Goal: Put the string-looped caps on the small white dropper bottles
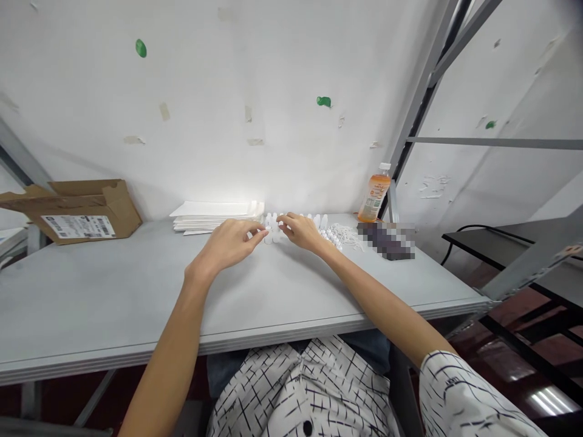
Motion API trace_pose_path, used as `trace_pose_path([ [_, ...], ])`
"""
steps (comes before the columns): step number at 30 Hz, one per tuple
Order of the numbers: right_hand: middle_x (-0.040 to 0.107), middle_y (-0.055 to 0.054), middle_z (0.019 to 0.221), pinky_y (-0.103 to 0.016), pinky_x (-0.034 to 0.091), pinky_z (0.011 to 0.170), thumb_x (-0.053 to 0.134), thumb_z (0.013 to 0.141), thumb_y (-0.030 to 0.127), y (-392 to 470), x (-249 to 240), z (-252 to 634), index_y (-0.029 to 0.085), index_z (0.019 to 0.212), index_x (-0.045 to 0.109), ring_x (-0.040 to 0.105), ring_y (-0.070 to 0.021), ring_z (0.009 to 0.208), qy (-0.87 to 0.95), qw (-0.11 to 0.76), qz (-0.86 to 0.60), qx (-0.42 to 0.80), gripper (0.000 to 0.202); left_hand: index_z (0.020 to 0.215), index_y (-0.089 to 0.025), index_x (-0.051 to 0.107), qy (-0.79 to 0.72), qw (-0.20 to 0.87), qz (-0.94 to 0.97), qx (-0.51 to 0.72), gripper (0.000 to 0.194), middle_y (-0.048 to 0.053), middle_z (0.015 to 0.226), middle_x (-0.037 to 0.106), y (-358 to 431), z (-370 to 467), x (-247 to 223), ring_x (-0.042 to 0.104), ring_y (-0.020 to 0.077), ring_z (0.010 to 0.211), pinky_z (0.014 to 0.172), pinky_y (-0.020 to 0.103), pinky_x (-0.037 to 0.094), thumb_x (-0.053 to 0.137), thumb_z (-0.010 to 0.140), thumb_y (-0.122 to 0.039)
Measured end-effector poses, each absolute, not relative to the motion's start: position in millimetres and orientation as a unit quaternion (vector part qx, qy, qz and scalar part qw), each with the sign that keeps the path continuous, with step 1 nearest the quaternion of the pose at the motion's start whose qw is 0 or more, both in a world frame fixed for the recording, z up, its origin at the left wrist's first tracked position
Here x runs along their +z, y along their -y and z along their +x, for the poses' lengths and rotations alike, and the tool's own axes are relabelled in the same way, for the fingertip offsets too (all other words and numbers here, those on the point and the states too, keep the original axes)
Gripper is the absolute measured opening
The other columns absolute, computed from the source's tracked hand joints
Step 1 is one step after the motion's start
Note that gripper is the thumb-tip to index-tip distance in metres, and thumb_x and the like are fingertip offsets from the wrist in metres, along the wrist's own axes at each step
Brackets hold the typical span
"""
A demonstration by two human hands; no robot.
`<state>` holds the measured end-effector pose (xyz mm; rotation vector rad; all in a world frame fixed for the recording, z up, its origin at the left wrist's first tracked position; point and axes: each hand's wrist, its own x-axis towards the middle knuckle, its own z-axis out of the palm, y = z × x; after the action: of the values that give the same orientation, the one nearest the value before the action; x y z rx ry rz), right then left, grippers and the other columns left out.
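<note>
Small white plastic bottles (pixel 323 222) stand upright in a close group near the back of the table, partly covered by my hands. My left hand (pixel 231 244) is at the left edge of this group, palm down, its thumb and fingers reaching to the nearest bottles, with a gap between thumb and fingers. Over the group from the right comes my right hand (pixel 300 230), fingers bent and apart, tips close above or at the bottles. Whether its fingertips touch a bottle I cannot make out. Right of the bottles lie small white caps (pixel 336 239) and a pile of thin white pieces (pixel 350 235).
A stack of white sheets or flat boxes (pixel 214 210) lies behind my left hand. An open cardboard box (pixel 86 212) stands at the far left. An orange drink bottle (pixel 375 194) and a blurred dark object (pixel 387 241) are at the right, beside a metal frame (pixel 426 103).
</note>
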<state>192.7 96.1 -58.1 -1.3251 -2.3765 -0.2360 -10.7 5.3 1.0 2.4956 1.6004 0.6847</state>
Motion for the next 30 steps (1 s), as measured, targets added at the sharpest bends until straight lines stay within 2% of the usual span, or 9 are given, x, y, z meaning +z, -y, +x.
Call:
trace_pose_path([
  [6,0.072,-0.007,0.101,-0.028,0.028,0.059,0.047,0.096,0.015,-93,-48,195,0.017,0.100,0.069,0.062,-0.0174,0.080,0.847,0.240,-0.467,-0.087,0.022,0.093,-0.022,0.073,-0.502,0.021,0.833,0.234,0.040,0.002,0.090,0.076,-2,-6,5,0.069,0.0195,0.075,0.067,0.029,0.044,0.040,0.097,-0.044],
  [9,0.072,-0.005,0.094,-0.026,0.030,0.060,0.050,0.092,0.013,-88,-40,202,0.016,0.093,0.068,0.060,-0.0148,0.074,0.841,0.293,-0.451,-0.060,0.018,0.091,-0.023,0.074,-0.499,-0.012,0.836,0.228,0.038,0.002,0.081,0.075,-9,-2,14,0.067,0.0196,0.071,0.065,0.030,0.042,0.042,0.096,-0.042],
  [13,0.072,-0.002,0.086,-0.024,0.037,0.064,0.054,0.089,0.015,-82,-28,210,0.017,0.085,0.065,0.059,-0.0124,0.067,0.825,0.371,-0.426,0.012,0.012,0.088,-0.021,0.074,-0.457,-0.060,0.846,0.267,0.034,0.002,0.084,0.076,-36,7,21,0.067,0.0187,0.074,0.065,0.028,0.041,0.044,0.095,-0.036],
  [19,0.069,0.000,0.080,-0.024,0.043,0.059,0.056,0.085,0.019,-79,-26,208,0.018,0.081,0.062,0.059,-0.0100,0.057,0.784,0.479,-0.371,0.130,0.007,0.092,-0.019,0.074,-0.418,-0.168,0.795,0.406,0.035,0.005,0.090,0.076,-71,10,-11,0.061,0.0136,0.061,0.058,0.027,0.038,0.045,0.098,-0.038],
  [26,0.065,0.001,0.077,-0.022,0.045,0.051,0.058,0.083,0.023,-71,-31,192,0.018,0.080,0.061,0.064,-0.0098,0.053,0.734,0.547,-0.325,0.237,0.007,0.080,-0.017,0.068,-0.367,-0.213,0.828,0.367,0.042,0.006,0.076,0.070,-71,0,-44,0.058,0.0133,0.058,0.050,0.026,0.027,0.045,0.098,-0.048],
  [30,0.065,0.000,0.077,-0.022,0.047,0.049,0.059,0.084,0.026,-66,-34,183,0.018,0.080,0.061,0.065,-0.0105,0.055,0.717,0.571,-0.304,0.259,0.010,0.076,-0.016,0.064,-0.367,-0.223,0.819,0.381,0.042,0.004,0.066,0.064,-66,-1,-53,0.053,0.0130,0.053,0.049,0.026,0.025,0.045,0.098,-0.046],
])
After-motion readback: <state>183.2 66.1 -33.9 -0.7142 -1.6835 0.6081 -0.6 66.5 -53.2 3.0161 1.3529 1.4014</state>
